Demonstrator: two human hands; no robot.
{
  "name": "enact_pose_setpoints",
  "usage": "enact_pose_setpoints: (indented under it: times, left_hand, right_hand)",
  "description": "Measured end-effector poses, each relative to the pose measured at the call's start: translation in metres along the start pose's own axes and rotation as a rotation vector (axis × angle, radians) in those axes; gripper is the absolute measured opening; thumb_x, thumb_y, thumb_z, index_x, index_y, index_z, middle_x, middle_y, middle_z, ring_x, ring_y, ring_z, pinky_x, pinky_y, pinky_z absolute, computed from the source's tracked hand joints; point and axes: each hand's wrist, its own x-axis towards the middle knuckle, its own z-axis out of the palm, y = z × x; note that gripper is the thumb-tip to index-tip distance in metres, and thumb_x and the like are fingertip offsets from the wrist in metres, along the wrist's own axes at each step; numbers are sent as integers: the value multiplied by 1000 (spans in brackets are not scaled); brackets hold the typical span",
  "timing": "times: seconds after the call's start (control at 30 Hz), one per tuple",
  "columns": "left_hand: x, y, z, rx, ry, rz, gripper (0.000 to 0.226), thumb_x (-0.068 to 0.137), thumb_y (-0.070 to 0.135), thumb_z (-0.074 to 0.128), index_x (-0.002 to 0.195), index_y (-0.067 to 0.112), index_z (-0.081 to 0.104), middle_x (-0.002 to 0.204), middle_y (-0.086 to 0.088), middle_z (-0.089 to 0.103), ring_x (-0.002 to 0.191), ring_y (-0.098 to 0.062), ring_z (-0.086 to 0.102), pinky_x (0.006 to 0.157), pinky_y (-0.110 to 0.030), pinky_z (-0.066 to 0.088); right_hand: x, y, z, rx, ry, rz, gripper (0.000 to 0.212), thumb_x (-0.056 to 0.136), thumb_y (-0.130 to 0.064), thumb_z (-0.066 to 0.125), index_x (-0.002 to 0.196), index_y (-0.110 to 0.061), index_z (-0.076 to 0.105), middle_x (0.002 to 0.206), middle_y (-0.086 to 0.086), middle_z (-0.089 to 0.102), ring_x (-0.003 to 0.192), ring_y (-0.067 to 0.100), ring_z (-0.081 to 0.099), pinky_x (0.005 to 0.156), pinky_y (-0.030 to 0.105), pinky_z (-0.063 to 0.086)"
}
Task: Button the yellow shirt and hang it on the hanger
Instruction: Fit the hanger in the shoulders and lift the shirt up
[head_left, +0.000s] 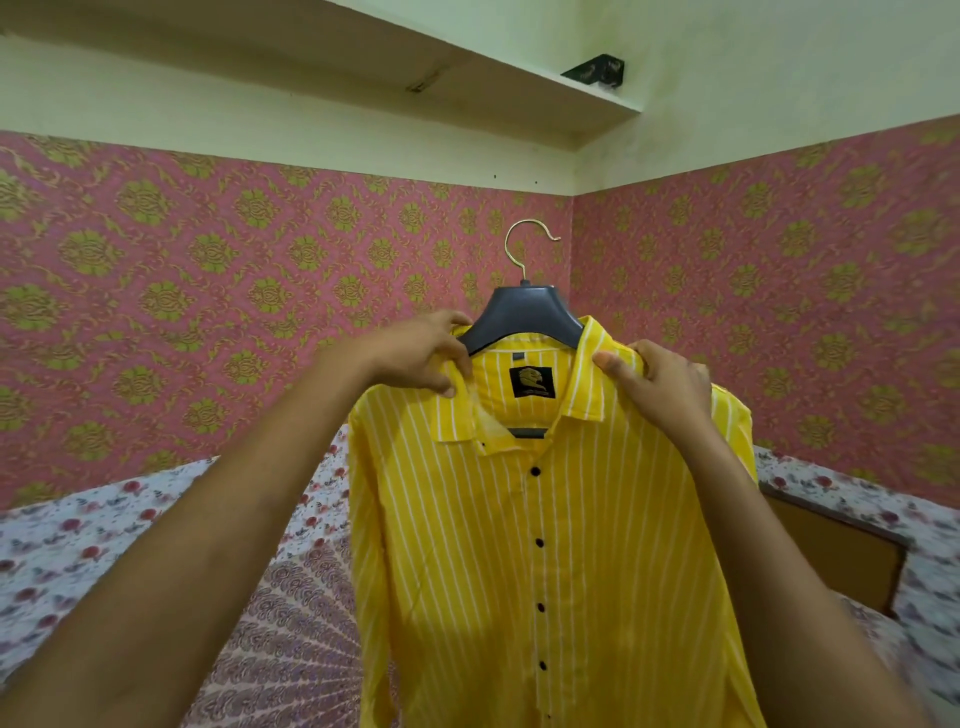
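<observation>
A yellow shirt (467, 545) with thin white stripes and black buttons is held up in front of me, its front buttoned below the collar. A dark grey hanger (524, 317) with a gold hook sits inside the shoulders, its top poking out above the collar. My left hand (421, 358) pinches the shirt's left collar and shoulder. My right hand (660, 384) grips the right shoulder beside the collar. A black label shows inside the neck. The top collar button looks undone.
A bed with a floral sheet (104, 545) and a patterned spread (291, 639) lies below the shirt. Pink and green wallpaper (208, 291) covers the walls. A white shelf (363, 67) runs overhead. A wooden board (841, 551) stands at the right.
</observation>
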Motion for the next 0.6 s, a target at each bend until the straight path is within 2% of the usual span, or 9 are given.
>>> enact_pose_setpoints:
  times: [0.07,0.17,0.23,0.3,0.37,0.47,0.53,0.6]
  left_hand:
    - [-3,-1,6,-88,128,30,19,80,25,70,96,14,70,146,-4,31,132,-21,35,99,-32,35]
    - [-5,11,10,-482,392,-14,18,78,26,72,80,9,69,124,1,44,113,-15,46,84,-27,37]
    - [-1,19,13,-452,544,-35,17,76,28,74,76,13,66,120,2,46,105,-18,51,77,-26,37]
    - [3,21,19,-393,645,-52,24,70,31,78,81,19,60,125,-1,45,101,-22,54,76,-32,44]
    - [3,17,25,-443,700,-92,51,61,37,82,97,20,51,128,-2,40,98,-21,54,79,-40,50]
    - [-1,9,25,-567,641,-161,84,55,52,81,122,24,38,128,-4,42,102,-17,51,86,-39,50]
    - [-4,2,23,-686,483,-190,83,61,46,81,129,23,41,120,-2,51,109,-17,51,90,-34,44]
    - [-6,-3,23,-723,372,-158,69,59,54,75,115,18,58,110,-1,62,105,-17,59,88,-38,47]
  right_hand:
    - [-2,-5,-1,-8,-1,-11,62,79,-72,36,87,-14,56,84,15,67,94,36,60,83,42,34]
    - [-8,-12,-5,-17,-5,-23,68,71,-83,28,79,-19,49,84,15,67,92,36,60,81,42,35]
    - [-12,-15,-6,-8,18,-17,65,68,-81,21,75,-21,44,84,15,67,91,36,60,81,43,35]
    - [-15,-16,-8,10,40,4,57,71,-74,25,74,-21,42,84,17,67,91,37,60,82,43,35]
    - [-19,-14,-10,20,56,11,54,72,-73,25,72,-21,40,83,17,66,90,37,59,80,42,35]
    - [-22,-9,-14,14,95,14,61,69,-78,20,73,-21,41,83,17,66,89,37,60,79,42,34]
    - [-24,-8,-18,-1,129,24,61,70,-78,21,73,-20,42,82,17,66,88,37,60,78,42,34]
    - [-26,-11,-21,-30,178,40,65,68,-79,18,70,-19,42,78,18,66,85,37,60,76,41,34]
